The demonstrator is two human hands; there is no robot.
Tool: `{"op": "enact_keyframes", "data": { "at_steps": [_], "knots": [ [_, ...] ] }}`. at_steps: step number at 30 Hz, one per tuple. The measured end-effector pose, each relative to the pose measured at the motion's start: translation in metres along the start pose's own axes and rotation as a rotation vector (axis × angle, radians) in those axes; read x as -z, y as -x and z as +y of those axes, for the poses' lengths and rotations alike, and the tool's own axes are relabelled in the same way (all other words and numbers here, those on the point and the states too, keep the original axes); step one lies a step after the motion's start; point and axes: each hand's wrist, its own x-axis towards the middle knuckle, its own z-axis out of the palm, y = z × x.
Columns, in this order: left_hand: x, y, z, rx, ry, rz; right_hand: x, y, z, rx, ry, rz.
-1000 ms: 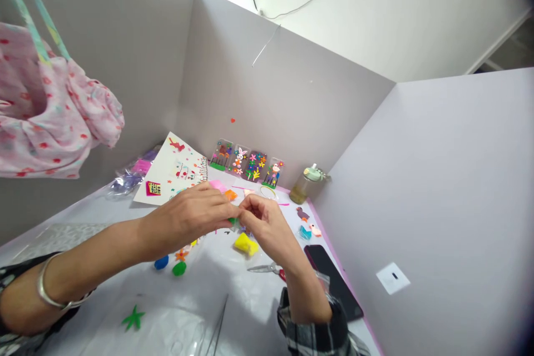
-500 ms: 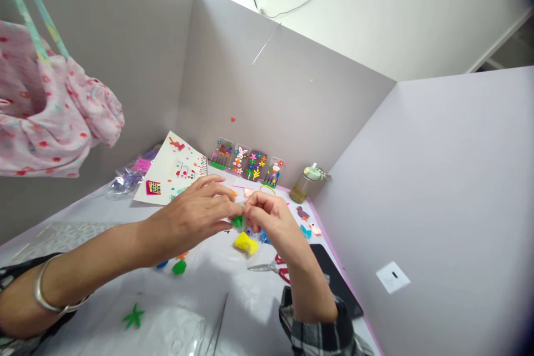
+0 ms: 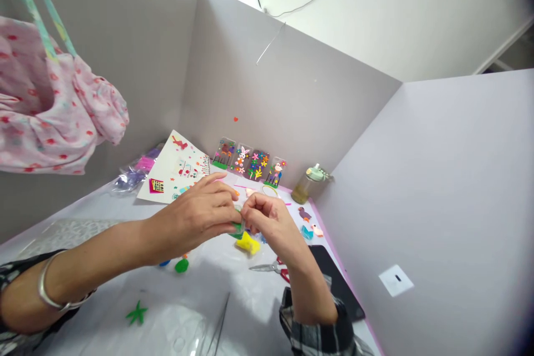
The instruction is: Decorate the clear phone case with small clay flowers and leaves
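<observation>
My left hand (image 3: 200,208) and my right hand (image 3: 269,219) meet above the middle of the table. Between their fingertips is a small clear packet of green clay (image 3: 237,231), partly hidden by the left fingers. Both hands pinch it, the right with thumb and forefinger at its edge. Just below lies a packet of yellow clay (image 3: 249,243). Red-handled scissors (image 3: 269,267) rest under my right wrist. Nearer me are a green flattened clay blob (image 3: 182,265), a green star-like clay shape (image 3: 137,313) and metal tweezers (image 3: 219,325) on a clear sheet.
Several decorated clear cards (image 3: 242,159) lean on the back wall beside a drawing sheet (image 3: 167,178). A bottle (image 3: 306,186) stands in the back right corner. Small clay figures (image 3: 304,213) and a black tablet-like slab (image 3: 336,283) line the right edge. A pink cloth bag (image 3: 62,105) hangs at left.
The packet of green clay has tilted and dropped slightly in my fingers. Both hands stay close together, and the whole view has shifted a little.
</observation>
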Motion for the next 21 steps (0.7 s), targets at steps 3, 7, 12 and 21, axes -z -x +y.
{"op": "enact_keyframes", "data": {
  "at_steps": [3,7,12,21],
  "knots": [
    [0.003,-0.001,0.002,-0.011,0.047,-0.018,0.000,0.001,-0.001,0.000,0.003,-0.012],
    [0.004,0.000,0.002,-0.018,0.010,-0.075,-0.001,0.000,0.003,-0.012,0.064,-0.008],
    [0.015,-0.005,0.001,0.130,0.172,-0.092,-0.003,0.000,0.005,0.051,-0.003,0.007],
    [0.022,-0.004,0.002,0.354,0.336,0.047,-0.012,0.012,-0.002,0.281,0.155,0.118]
  ]
}}
